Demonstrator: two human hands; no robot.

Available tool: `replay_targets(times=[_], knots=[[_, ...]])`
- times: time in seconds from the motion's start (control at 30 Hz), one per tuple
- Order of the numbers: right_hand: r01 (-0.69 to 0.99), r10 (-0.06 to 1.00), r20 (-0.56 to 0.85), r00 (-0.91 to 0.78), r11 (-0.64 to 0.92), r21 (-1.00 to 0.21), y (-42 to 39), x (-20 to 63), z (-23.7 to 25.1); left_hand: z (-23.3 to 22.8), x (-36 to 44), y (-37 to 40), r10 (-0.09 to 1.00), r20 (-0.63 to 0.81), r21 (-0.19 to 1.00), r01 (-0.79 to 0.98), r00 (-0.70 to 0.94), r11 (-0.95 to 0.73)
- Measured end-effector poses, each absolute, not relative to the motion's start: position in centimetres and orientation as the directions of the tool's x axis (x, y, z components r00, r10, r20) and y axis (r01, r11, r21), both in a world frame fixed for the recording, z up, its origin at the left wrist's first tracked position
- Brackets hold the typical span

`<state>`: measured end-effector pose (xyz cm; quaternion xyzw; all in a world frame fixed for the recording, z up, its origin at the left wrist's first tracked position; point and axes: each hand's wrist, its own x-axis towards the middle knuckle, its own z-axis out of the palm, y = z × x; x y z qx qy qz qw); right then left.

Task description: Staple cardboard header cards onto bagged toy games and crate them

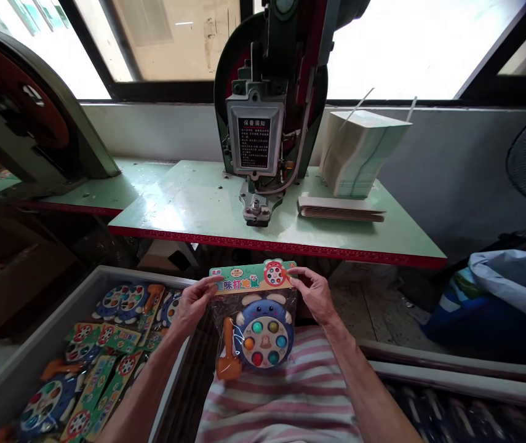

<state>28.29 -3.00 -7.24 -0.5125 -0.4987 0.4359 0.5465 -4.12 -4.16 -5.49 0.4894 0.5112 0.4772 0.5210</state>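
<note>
Pinching header card (237, 283) | left hand (194, 303), right hand (317, 296): fingertips closed, opposite ends | before bench (184, 212) front edge | keep grip level, bagged toy (265, 335) flat

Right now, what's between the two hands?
In the head view, the header card of the bagged blue toy stretches from the left hand to the right hand.

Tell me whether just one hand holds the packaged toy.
No, the left hand and right hand each pinch one end of its header card.
</note>
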Motion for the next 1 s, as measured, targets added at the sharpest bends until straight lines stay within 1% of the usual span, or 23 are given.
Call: replay_targets(times=[0.17, 0.3, 0.43, 0.5, 0.7, 0.8, 1.0], knots=[[-0.054, 0.979, 0.067, 0.19, 0.079, -0.995, -2.7, 27.9, -8.0, -4.3, -3.9, -4.4, 0.997, -0.081, 0.997, 0.02, -0.016, 0.081], [-0.095, 0.968, 0.074, 0.241, 0.099, -0.991, -2.6, 27.7, -8.0, -3.0, -3.5, -5.0, 0.996, -0.066, 0.997, 0.046, -0.061, 0.069], [-0.169, 0.964, 0.054, 0.26, 0.1, -0.981, -2.6, 27.7, -7.1, -2.0, -2.9, -5.1, 0.992, -0.064, 0.996, 0.055, -0.106, 0.07], [-0.211, 0.961, 0.042, 0.275, 0.103, -0.972, -2.5, 27.8, -6.3, -1.6, -2.6, -4.8, 0.993, -0.048, 0.998, 0.029, -0.111, 0.051], [-0.266, 0.926, 0.051, 0.375, 0.161, -0.95, -1.0, 29.2, -2.9, -0.1, -1.5, -1.6, 0.999, 0.016, 0.995, -0.096, -0.041, -0.02], [-0.277, 0.922, 0.065, 0.381, 0.181, -0.944, 0.5, 30.4, -1.2, 0.8, -0.6, 1.1, 0.998, 0.062, 0.989, -0.137, -0.004, -0.062], [-0.255, 0.903, 0.112, 0.416, 0.234, -0.938, 4.8, 32.7, 1.3, 3.2, 1.7, 7.7, 0.989, 0.14, 0.985, -0.105, 0.057, -0.134]])
